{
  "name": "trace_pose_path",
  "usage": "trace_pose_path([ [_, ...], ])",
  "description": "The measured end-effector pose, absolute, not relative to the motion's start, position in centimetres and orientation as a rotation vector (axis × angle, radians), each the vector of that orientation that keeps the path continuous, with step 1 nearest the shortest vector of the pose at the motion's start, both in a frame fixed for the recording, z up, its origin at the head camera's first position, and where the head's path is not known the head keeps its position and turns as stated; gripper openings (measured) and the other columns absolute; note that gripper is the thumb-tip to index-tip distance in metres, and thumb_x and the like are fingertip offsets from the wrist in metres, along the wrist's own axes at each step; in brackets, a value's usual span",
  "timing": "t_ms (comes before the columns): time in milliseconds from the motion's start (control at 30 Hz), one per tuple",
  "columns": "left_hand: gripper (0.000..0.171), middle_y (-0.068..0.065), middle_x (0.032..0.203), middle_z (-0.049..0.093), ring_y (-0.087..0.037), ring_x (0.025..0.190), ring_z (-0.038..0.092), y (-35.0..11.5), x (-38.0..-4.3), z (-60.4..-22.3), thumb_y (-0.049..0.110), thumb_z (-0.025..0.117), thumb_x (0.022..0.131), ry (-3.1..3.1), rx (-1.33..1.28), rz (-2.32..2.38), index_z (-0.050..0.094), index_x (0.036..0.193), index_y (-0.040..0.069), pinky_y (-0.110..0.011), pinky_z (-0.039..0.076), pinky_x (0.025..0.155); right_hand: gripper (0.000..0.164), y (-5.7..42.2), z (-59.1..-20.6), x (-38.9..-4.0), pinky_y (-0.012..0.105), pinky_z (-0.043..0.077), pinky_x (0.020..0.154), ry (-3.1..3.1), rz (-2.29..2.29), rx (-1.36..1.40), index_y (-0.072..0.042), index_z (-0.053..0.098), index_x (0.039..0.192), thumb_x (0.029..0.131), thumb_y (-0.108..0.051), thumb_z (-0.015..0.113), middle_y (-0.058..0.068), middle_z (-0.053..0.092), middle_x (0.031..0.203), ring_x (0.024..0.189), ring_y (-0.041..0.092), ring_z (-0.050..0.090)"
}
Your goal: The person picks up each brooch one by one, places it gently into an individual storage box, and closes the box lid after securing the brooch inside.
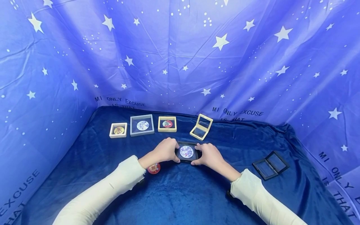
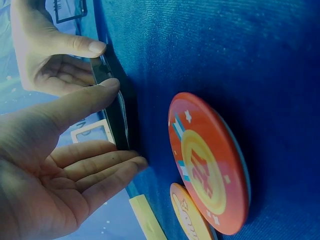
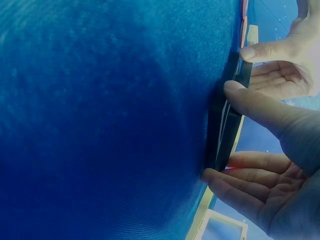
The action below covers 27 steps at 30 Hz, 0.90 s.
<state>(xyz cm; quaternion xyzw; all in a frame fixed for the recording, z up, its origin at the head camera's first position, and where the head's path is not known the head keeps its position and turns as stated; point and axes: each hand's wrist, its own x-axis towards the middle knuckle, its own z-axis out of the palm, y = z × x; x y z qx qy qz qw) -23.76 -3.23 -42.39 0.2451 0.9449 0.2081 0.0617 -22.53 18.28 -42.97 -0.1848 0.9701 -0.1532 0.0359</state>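
A black frame (image 3: pixel 228 125) around a round purple-and-white badge (image 1: pixel 186 152) is at the middle of the blue-draped worktop (image 1: pixel 182 193), its ends pinched between thumb and fingers by the left grip (image 1: pixel 165 150) and right grip (image 1: pixel 211 154). A red badge (image 1: pixel 154 168) lies near the left wrist. Beyond, a cream frame (image 1: pixel 118 136), grey frame (image 1: pixel 142 134) and yellow frame (image 1: pixel 167 130) hold badges, beside an opened pale frame (image 1: pixel 204 128).

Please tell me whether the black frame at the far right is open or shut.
Open: the black frame shows two halves spread apart.
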Motion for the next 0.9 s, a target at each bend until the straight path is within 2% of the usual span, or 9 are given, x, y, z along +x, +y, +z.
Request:
trace_pose_path([
  [200, 0.044, -0.009, 0.095, 0.079, -0.017, 0.079, 0.064, -3.16, -23.76, -42.45, 0.026, 0.097, 0.066, 2.864, 0.737, 0.624, 0.080, 0.099, 0.003, -0.034, 0.050, 0.071, 0.071, 18.22, -43.14, -22.63, 0.050, 0.053, 0.094, 2.984, -0.477, -0.569, -0.001, 0.073, 0.122, 0.067, -0.040, 0.095, 0.020, 0.068, 0.130, 0.119, 0.040, 0.066],
  [333, 0.045, -0.010, 0.098, 0.079, -0.018, 0.083, 0.067, -3.10, -23.78, -42.51, 0.027, 0.097, 0.066, 2.861, 0.722, 0.624, 0.080, 0.100, 0.003, -0.035, 0.052, 0.073, 0.071, 18.16, -43.19, -22.55, 0.050, 0.053, 0.094, 2.987, -0.477, -0.556, -0.001, 0.073, 0.122, 0.066, -0.039, 0.095, 0.019, 0.069, 0.129, 0.118, 0.040, 0.066],
  [467, 0.046, -0.010, 0.100, 0.079, -0.018, 0.084, 0.067, -3.09, -23.76, -42.57, 0.026, 0.097, 0.066, 2.856, 0.713, 0.635, 0.080, 0.101, 0.003, -0.034, 0.053, 0.074, 0.071, 18.06, -43.24, -22.39, 0.050, 0.054, 0.093, 2.998, -0.478, -0.547, 0.000, 0.073, 0.121, 0.065, -0.038, 0.096, 0.019, 0.070, 0.128, 0.115, 0.040, 0.067],
  [667, 0.044, -0.008, 0.093, 0.078, -0.016, 0.076, 0.065, -3.09, -23.62, -42.67, 0.025, 0.097, 0.064, 2.866, 0.749, 0.639, 0.080, 0.098, 0.002, -0.033, 0.050, 0.068, 0.069, 17.87, -43.35, -21.95, 0.050, 0.055, 0.088, 3.029, -0.431, -0.584, 0.000, 0.074, 0.118, 0.064, -0.037, 0.096, 0.020, 0.070, 0.127, 0.105, 0.039, 0.070],
  [900, 0.047, -0.009, 0.096, 0.078, -0.016, 0.078, 0.066, -3.13, -23.70, -42.61, 0.025, 0.098, 0.064, 2.875, 0.755, 0.648, 0.079, 0.100, 0.001, -0.033, 0.051, 0.069, 0.069, 17.65, -43.17, -22.05, 0.050, 0.055, 0.088, 3.044, -0.404, -0.588, -0.001, 0.075, 0.118, 0.063, -0.038, 0.097, 0.019, 0.071, 0.126, 0.103, 0.039, 0.070],
])
